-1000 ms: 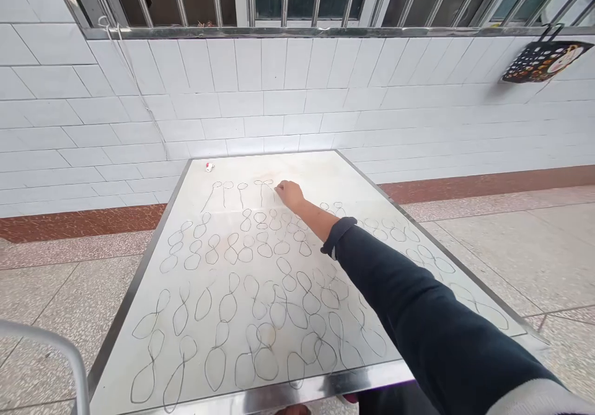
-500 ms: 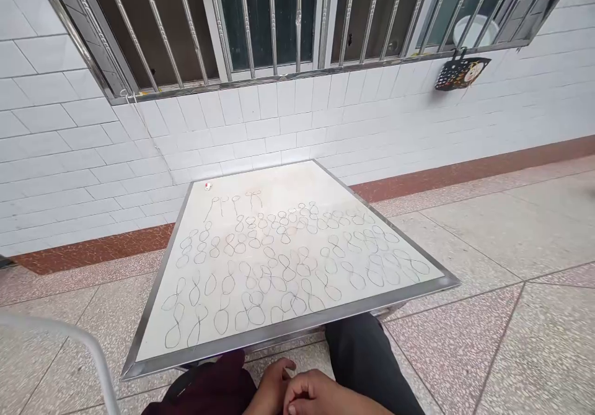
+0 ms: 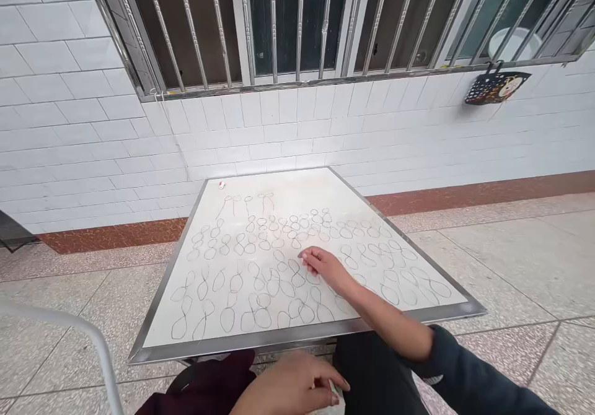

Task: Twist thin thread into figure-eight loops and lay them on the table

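Thin dark loops (image 3: 180,327), many twisted into figure-eights, are spread in rows over the white tabletop (image 3: 162,334). They look like fine cord or drawn lines; I cannot tell which. My right hand (image 3: 323,266) reaches over the middle of the table, its fingers pressed together at the tips beside one figure-eight loop. Anything between those fingertips is too small to make out. Below the near table edge, over my lap, my left hand (image 3: 292,384) is loosely bent, with a gap between thumb and forefinger and nothing visible in it.
A grey metal rim (image 3: 297,334) borders the table. A small white-and-red object (image 3: 222,184) lies in its far left corner. Behind stand a tiled wall (image 3: 260,117) and a barred window; a patterned bag (image 3: 495,87) hangs there. A pale curved bar (image 3: 97,340) is at left.
My right hand has left my left hand in the lap and reached forward over the table. My left hand has come further into view. The camera view has shifted left.
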`<state>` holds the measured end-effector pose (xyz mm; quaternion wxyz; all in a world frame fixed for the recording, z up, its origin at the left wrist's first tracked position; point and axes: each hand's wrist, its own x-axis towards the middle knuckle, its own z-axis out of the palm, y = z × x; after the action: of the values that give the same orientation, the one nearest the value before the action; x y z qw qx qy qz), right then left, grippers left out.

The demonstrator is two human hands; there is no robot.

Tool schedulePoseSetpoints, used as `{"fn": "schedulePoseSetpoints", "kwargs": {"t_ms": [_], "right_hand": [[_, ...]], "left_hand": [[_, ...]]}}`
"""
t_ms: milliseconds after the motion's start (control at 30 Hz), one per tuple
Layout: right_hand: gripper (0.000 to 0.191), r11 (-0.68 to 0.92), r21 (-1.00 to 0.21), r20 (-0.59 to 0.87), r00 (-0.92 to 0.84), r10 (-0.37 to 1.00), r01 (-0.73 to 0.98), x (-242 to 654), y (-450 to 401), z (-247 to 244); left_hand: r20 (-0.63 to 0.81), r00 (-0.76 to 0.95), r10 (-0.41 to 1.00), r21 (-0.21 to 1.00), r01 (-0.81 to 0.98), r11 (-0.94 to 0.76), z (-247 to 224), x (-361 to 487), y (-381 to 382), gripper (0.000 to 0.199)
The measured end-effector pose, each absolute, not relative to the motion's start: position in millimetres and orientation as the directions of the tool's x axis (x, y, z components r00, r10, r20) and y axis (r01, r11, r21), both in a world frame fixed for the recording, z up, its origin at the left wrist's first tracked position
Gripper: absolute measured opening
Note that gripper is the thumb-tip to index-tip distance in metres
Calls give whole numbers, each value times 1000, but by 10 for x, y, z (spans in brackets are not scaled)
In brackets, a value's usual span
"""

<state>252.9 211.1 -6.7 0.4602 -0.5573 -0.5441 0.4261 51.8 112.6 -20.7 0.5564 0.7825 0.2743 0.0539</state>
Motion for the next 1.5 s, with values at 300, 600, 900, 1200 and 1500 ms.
{"fn": "schedulePoseSetpoints", "kwargs": {"t_ms": [300,600,900,1200,1500], "right_hand": [[22,-94,-788,58,225,973,608,2450,4606,0],[11,-138,-524,128,238,963,840,2345,5344,-344],[16,90,-462,386,108,916,882,2313,4361,199],[11,370,-528,451,-117,885,764,1870,2954,-56],[17,663,-331,585,-405,703,672,1783,2301,-162]], "left_hand": [[-28,145,989,987,-151,50,213,417,2035,33],[-234,70,970,952,-185,243,150,217,2113,36],[-155,61,986,937,-306,166,111,136,2106,31],[-163,-116,980,882,-462,92,16,51,2596,40],[-183,-78,980,875,-467,126,37,30,2039,48]]}}
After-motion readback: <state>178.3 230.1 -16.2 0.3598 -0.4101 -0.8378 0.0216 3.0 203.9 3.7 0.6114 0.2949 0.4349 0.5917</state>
